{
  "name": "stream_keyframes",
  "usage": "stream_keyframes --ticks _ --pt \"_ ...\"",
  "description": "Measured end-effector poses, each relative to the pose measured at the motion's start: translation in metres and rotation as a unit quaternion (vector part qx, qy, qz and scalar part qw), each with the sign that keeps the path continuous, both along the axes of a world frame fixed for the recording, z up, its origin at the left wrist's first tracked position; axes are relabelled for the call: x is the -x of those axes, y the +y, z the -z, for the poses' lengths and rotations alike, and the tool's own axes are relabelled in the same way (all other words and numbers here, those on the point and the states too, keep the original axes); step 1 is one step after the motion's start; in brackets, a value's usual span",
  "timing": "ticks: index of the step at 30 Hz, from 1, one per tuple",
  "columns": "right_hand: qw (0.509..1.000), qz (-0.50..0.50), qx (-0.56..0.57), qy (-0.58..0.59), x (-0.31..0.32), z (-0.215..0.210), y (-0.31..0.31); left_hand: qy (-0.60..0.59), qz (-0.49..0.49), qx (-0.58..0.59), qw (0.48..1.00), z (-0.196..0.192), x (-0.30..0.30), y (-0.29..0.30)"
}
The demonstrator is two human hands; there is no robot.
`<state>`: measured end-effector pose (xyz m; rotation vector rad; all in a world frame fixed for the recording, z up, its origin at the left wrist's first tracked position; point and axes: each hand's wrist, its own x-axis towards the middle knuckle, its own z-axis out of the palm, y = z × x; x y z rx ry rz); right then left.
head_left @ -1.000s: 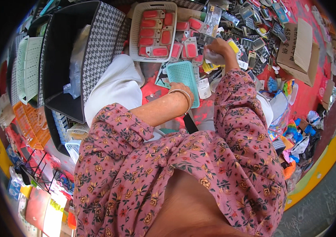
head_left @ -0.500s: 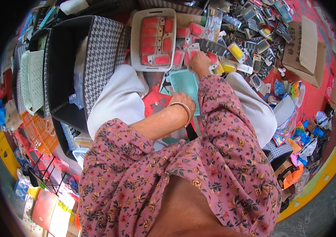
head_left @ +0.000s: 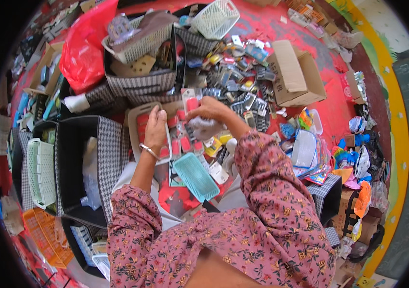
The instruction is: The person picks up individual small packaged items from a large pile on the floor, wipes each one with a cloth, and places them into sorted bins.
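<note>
The setting is a stockroom or small-goods sorting area on a red floor [head_left: 329, 110]. Evidence: a large heap of small packaged items [head_left: 243, 91], an open cardboard box [head_left: 293, 72], houndstooth fabric bins [head_left: 113, 144], plastic baskets [head_left: 214, 18], and a red plastic bag [head_left: 84, 53] crowded together.

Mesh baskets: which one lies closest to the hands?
The teal mesh basket, lying just below the left hand and the right hand. The white baskets sit farther off, at the top and far left.
</note>
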<state>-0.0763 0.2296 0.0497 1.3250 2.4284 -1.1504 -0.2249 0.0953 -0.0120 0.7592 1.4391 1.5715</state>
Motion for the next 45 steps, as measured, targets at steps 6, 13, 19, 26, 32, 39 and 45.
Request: stream_keyframes --ticks 6,13,19,26,32,39,45 --pt "0.995 -0.013 -0.013 0.095 -0.004 -0.011 -0.066 -0.401 0.255 -0.024 0.880 0.012 -0.024 -0.008" --pt "0.981 -0.040 0.035 0.189 0.014 -0.031 -0.074 -0.439 0.127 -0.075 0.886 -0.018 -0.007 -0.012" --pt "0.878 0.286 0.046 0.381 -0.024 -0.032 -0.017 -0.556 0.102 -0.150 0.811 -0.024 0.004 -0.010" --pt "0.837 -0.071 -0.374 0.393 0.051 -0.021 -0.111 -0.484 0.121 -0.146 0.854 -0.012 -0.017 -0.020" --pt "0.790 0.001 -0.569 0.228 0.033 -0.006 -0.042 -0.382 0.192 -0.024 0.904 -0.029 -0.019 -0.025" --pt "0.799 0.064 -0.483 0.353 0.035 -0.016 -0.040 -0.350 0.204 0.024 0.914 -0.022 -0.025 -0.027" --pt "0.879 -0.047 -0.470 0.059 0.017 -0.008 -0.029 -0.390 0.162 -0.054 0.905 -0.021 -0.001 -0.027"
